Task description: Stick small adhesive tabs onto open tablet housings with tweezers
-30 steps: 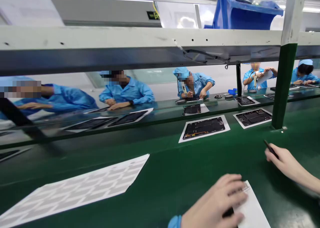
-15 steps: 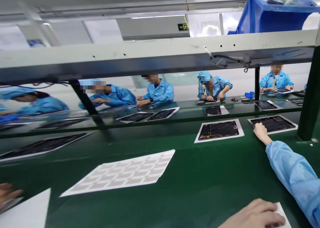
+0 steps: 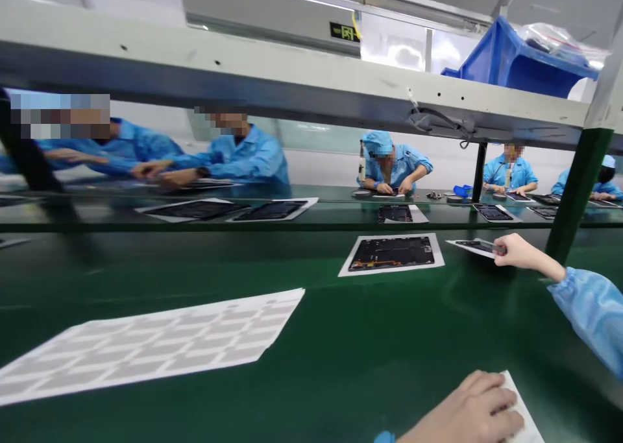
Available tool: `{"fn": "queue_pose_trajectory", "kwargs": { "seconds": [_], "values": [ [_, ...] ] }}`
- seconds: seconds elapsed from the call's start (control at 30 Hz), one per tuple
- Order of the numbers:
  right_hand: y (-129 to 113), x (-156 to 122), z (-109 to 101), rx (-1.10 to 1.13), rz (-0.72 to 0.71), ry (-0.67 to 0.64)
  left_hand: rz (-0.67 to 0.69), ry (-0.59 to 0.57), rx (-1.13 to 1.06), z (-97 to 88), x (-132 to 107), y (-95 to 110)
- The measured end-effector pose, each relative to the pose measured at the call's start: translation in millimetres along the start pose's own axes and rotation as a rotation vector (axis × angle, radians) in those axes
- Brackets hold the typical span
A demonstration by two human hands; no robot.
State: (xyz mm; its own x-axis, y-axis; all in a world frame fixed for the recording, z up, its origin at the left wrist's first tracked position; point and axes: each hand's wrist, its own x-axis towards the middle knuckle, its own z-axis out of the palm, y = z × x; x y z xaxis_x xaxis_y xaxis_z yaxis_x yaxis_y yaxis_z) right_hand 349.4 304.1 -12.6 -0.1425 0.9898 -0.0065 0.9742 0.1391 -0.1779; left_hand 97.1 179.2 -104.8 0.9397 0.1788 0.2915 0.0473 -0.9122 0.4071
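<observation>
Gripped in my right hand (image 3: 518,251) over the green bench (image 3: 370,339), a white-backed dark panel (image 3: 474,246) tilts. The bench bears a patterned sheet (image 3: 160,342), a second panel (image 3: 394,253) and, under my spread left hand (image 3: 472,409), white paper (image 3: 529,430)

Right sleeve (image 3: 594,323), located between three and four o'clock: light blue cloth, loose cut, creased lengthwise, with paler highlights along the folds. The cuff (image 3: 559,286) is gathered and puckered, narrowing toward the wrist (image 3: 549,268), which is uncovered. The right grip (image 3: 516,251) is bare. Left sleeve (image 3: 384,437), located between five and six o'clock: visible as a small edge at the lower border; colour, a stronger blue. The left grip (image 3: 464,409) is likewise bare, with rounded knuckles and slightly blurred finger outlines.
</observation>
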Motion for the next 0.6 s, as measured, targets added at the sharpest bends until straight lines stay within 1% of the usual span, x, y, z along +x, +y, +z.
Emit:
{"fn": "queue_pose_trajectory", "kwargs": {
  "seconds": [0.1,0.17,0.23,0.33,0.4,0.5,0.57,0.6],
  "values": [
    [8.3,-60.6,-17.5,-0.002,-0.078,0.016,-0.066,0.063,-0.009,-9.2,1.6,6.4],
    [12.5,-105.7,-18.2,0.020,-0.112,0.037,-0.113,0.090,-0.018,-15.1,3.0,8.3],
    [15.0,-150.1,-10.7,0.057,-0.140,0.040,-0.144,0.095,-0.026,-19.5,4.7,6.9],
    [19.0,-206.9,11.1,0.116,-0.156,0.005,-0.189,0.091,-0.019,-22.2,5.9,-0.3],
    [25.1,-235.6,28.1,0.140,-0.143,-0.013,-0.231,0.096,0.002,-22.0,4.8,-6.0],
    [39.1,-266.1,49.8,0.162,-0.095,-0.020,-0.287,0.098,0.026,-21.3,1.8,-12.1],
    [47.7,-279.5,57.1,0.197,-0.062,-0.019,-0.305,0.090,0.024,-21.2,1.2,-13.9],
    [50.6,-283.9,57.5,0.224,-0.031,0.011,-0.308,0.086,0.017,-21.2,1.6,-14.3]
  ]
}}
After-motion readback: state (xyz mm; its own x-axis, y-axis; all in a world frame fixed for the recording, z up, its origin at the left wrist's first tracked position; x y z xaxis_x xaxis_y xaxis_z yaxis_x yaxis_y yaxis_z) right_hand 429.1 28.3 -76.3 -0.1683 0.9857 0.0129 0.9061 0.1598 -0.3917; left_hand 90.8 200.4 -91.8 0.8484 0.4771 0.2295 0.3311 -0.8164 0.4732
